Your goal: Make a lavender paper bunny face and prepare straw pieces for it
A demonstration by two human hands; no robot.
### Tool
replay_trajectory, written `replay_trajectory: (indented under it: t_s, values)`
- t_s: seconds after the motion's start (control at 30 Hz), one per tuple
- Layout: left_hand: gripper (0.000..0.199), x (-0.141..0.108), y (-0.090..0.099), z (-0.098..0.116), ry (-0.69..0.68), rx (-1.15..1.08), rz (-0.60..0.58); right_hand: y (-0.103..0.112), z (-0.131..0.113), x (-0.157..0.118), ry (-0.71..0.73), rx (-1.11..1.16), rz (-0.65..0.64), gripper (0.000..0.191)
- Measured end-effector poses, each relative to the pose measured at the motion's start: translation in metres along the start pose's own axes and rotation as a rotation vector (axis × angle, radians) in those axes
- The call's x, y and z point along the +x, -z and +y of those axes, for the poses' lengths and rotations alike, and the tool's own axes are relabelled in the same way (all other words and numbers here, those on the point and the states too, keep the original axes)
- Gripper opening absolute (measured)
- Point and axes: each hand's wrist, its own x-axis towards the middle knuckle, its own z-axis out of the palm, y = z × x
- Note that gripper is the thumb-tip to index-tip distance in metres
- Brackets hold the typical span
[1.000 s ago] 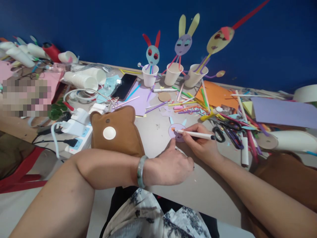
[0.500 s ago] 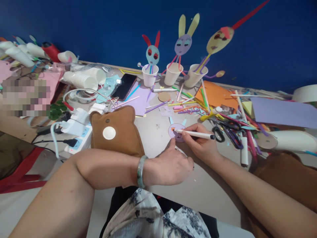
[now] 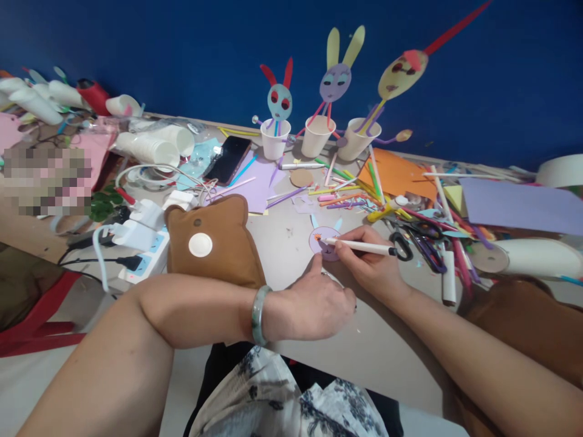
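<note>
A round lilac paper face [image 3: 314, 249] with light blue ears lies flat on the table in front of me. It carries an orange eye and a small drawn mouth. My right hand [image 3: 371, 258] pinches a white marker pen [image 3: 362, 246], whose tip meets the face near that eye. Part of the face's right side is behind the pen and fingers. Just below, my left hand [image 3: 310, 306] rests palm down, wearing a ring and a green bangle [image 3: 259, 315]. One stretched finger touches the face's lower edge; the others spread right, partly bent, holding nothing visible.
Three paper-cup puppets [image 3: 276, 139] stand along the blue wall. Scissors [image 3: 421, 243], straws and paper scraps crowd the right side. A brown cushion [image 3: 214, 243], a power strip [image 3: 146, 264] with cables, and a phone [image 3: 230, 159] lie left. Stacked cups [image 3: 150, 149] are farther back.
Almost nothing differs. The view has shifted very slightly; both hands, the pen and the paper face hold the same positions.
</note>
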Motion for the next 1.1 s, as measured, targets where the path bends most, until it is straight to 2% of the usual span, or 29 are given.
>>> replay_trajectory:
  t_s: [0.13,0.4,0.73,0.87,0.97,1.1]
  values:
    - [0.018,0.0,0.002,0.0,-0.011,-0.013,-0.039,0.0,-0.001,0.001,-0.014,-0.005,-0.008,0.02]
    - [0.016,-0.002,-0.005,0.0,-0.012,0.005,0.044,-0.001,-0.001,0.001,-0.017,-0.004,0.008,0.02]
    - [0.02,-0.001,0.003,-0.001,-0.014,-0.003,-0.046,-0.001,-0.001,0.001,-0.015,-0.001,0.005,0.018]
    - [0.018,-0.002,0.004,0.0,-0.002,0.007,-0.045,0.0,0.001,0.001,0.008,-0.005,0.003,0.017]
    - [0.018,-0.002,0.002,0.0,0.003,-0.013,-0.025,0.0,0.004,-0.001,0.019,-0.005,0.029,0.016]
    - [0.022,-0.001,0.001,0.0,0.023,-0.072,-0.052,0.002,0.009,-0.002,0.036,-0.019,0.129,0.012]
